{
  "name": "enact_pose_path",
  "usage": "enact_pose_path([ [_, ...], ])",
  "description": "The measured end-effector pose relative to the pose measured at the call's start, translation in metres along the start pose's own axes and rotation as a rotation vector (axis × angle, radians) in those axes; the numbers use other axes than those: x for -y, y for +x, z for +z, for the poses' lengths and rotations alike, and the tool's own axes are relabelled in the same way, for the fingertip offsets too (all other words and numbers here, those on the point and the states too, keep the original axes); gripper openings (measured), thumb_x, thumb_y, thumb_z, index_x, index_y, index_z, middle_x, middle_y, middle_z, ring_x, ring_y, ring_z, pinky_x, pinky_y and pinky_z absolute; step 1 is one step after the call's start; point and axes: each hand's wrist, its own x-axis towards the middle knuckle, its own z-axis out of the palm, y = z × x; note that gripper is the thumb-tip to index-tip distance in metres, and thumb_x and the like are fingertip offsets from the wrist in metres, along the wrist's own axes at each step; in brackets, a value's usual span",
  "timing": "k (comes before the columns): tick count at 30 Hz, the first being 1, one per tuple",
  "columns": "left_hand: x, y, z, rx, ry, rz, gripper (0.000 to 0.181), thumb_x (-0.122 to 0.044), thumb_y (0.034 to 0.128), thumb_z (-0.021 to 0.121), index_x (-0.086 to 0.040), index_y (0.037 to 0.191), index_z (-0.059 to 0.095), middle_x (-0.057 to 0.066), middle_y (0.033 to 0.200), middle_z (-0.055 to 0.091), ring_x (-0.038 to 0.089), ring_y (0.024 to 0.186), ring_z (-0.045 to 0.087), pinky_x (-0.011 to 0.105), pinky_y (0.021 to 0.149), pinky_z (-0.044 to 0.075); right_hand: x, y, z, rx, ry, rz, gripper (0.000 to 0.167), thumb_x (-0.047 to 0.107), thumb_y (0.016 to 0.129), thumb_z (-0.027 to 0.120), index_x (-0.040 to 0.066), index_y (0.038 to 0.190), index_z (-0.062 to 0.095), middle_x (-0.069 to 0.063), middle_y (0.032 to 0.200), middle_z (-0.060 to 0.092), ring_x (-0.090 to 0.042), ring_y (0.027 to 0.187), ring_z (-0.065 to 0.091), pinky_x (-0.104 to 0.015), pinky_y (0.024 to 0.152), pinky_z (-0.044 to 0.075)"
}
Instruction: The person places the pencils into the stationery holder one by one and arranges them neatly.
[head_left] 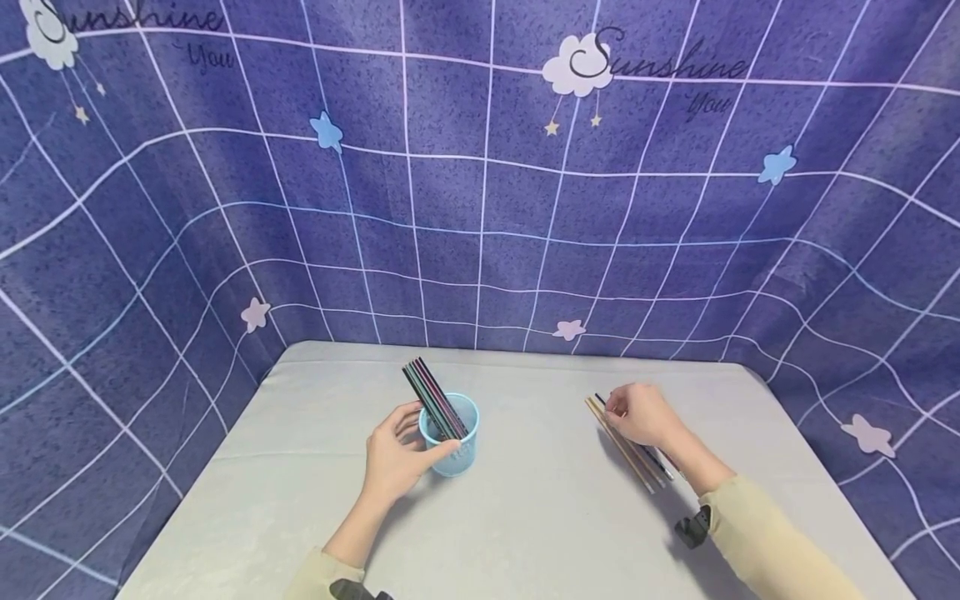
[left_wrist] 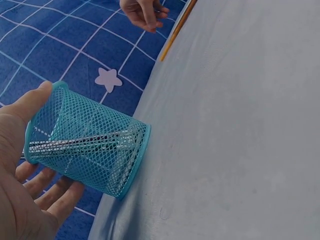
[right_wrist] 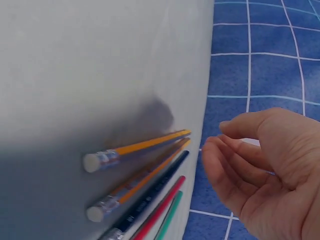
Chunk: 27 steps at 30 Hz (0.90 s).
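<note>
A light-blue mesh pencil cup [head_left: 459, 458] stands on the table, a bundle of dark, green and pink pencils [head_left: 431, 393] leaning out of it toward the left. My left hand [head_left: 393, 462] holds the cup from the left, thumb at the near rim and fingers round the far side. Over the pencils lying at the right hovers my right hand [head_left: 642, 414], thumb and fingers loosely curved with a gap between them and nothing held. Below it, the right wrist view shows two yellow pencils [right_wrist: 150, 145] with white erasers, a dark blue pencil [right_wrist: 150, 200], a red one [right_wrist: 159, 210] and a green one [right_wrist: 170, 215].
A pale cloth covers the table [head_left: 525, 533]. Behind and on both sides hangs a purple-blue curtain [head_left: 450, 192] with a grid, stars and clouds. Dark wrist devices sit on both sleeves, the right one [head_left: 693, 527] close over the table.
</note>
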Motion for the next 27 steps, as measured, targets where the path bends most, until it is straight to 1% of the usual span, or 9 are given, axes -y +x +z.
enact_pose_path([
  [2, 0.001, 0.0, 0.0, 0.0, -0.006, 0.004, 0.076, -0.028, 0.0699, 0.103, -0.008, 0.134, 0.068, 0.016, 0.124, 0.078, 0.037, 0.115, 0.076, 0.044, 0.097, 0.066, 0.0, -0.002, 0.003, 0.003, -0.005, -0.005, 0.01, 0.007, 0.085, 0.078, 0.012, 0.078, 0.075, 0.007, 0.065, 0.071, -0.002, 0.058, 0.058, -0.026, 0.059, 0.053],
  [6, 0.001, 0.0, 0.001, -0.002, 0.002, 0.002, 0.077, -0.027, 0.0689, 0.103, -0.008, 0.134, 0.068, 0.015, 0.124, 0.078, 0.037, 0.115, 0.076, 0.044, 0.097, 0.067, 0.001, -0.006, 0.008, 0.023, -0.03, 0.013, 0.012, 0.006, 0.084, 0.079, 0.013, 0.075, 0.075, 0.009, 0.063, 0.07, -0.002, 0.058, 0.057, -0.028, 0.06, 0.055],
  [11, 0.001, 0.0, 0.001, -0.002, 0.013, 0.001, 0.078, -0.027, 0.0676, 0.103, -0.009, 0.134, 0.068, 0.013, 0.124, 0.078, 0.035, 0.115, 0.077, 0.042, 0.097, 0.067, 0.001, -0.01, 0.014, 0.067, -0.099, 0.037, 0.013, 0.009, 0.083, 0.082, 0.014, 0.074, 0.075, 0.007, 0.066, 0.072, -0.009, 0.062, 0.062, -0.037, 0.066, 0.062],
  [15, 0.001, 0.0, 0.002, 0.0, 0.016, -0.006, 0.078, -0.025, 0.0665, 0.104, -0.011, 0.134, 0.068, 0.011, 0.125, 0.079, 0.033, 0.116, 0.077, 0.04, 0.097, 0.067, 0.0, -0.012, 0.017, 0.077, -0.135, 0.041, 0.015, 0.01, 0.082, 0.085, 0.015, 0.071, 0.075, 0.005, 0.066, 0.073, -0.013, 0.063, 0.066, -0.039, 0.068, 0.065],
  [19, 0.001, 0.0, 0.002, 0.002, 0.015, -0.013, 0.078, -0.025, 0.0663, 0.104, -0.011, 0.134, 0.068, 0.01, 0.126, 0.078, 0.033, 0.116, 0.076, 0.041, 0.097, 0.067, 0.001, -0.013, 0.018, 0.084, -0.142, 0.052, 0.015, 0.009, 0.08, 0.086, 0.013, 0.071, 0.075, 0.002, 0.067, 0.074, -0.014, 0.062, 0.066, -0.039, 0.066, 0.065],
  [23, 0.0, 0.0, 0.001, 0.004, 0.013, -0.008, 0.078, -0.026, 0.0677, 0.103, -0.009, 0.134, 0.067, 0.013, 0.126, 0.078, 0.036, 0.116, 0.076, 0.043, 0.097, 0.067, 0.002, -0.012, 0.018, 0.106, -0.168, 0.05, 0.016, 0.009, 0.08, 0.084, 0.014, 0.068, 0.074, 0.003, 0.065, 0.073, -0.011, 0.059, 0.061, -0.037, 0.063, 0.064],
  [25, 0.0, 0.0, 0.001, 0.005, 0.014, -0.007, 0.078, -0.027, 0.0681, 0.103, -0.009, 0.134, 0.067, 0.015, 0.125, 0.078, 0.037, 0.115, 0.076, 0.044, 0.097, 0.067, 0.003, -0.01, 0.017, 0.114, -0.157, 0.042, 0.018, 0.01, 0.08, 0.083, 0.014, 0.067, 0.072, 0.004, 0.063, 0.07, -0.01, 0.058, 0.057, -0.035, 0.06, 0.061],
  [27, 0.0, 0.0, 0.0, 0.007, 0.017, -0.01, 0.078, -0.028, 0.0679, 0.103, -0.009, 0.134, 0.067, 0.015, 0.125, 0.077, 0.038, 0.115, 0.076, 0.044, 0.097, 0.067, 0.005, -0.006, 0.015, 0.107, -0.123, 0.042, 0.018, 0.01, 0.08, 0.081, 0.015, 0.066, 0.07, 0.006, 0.062, 0.067, -0.009, 0.058, 0.055, -0.032, 0.059, 0.057],
])
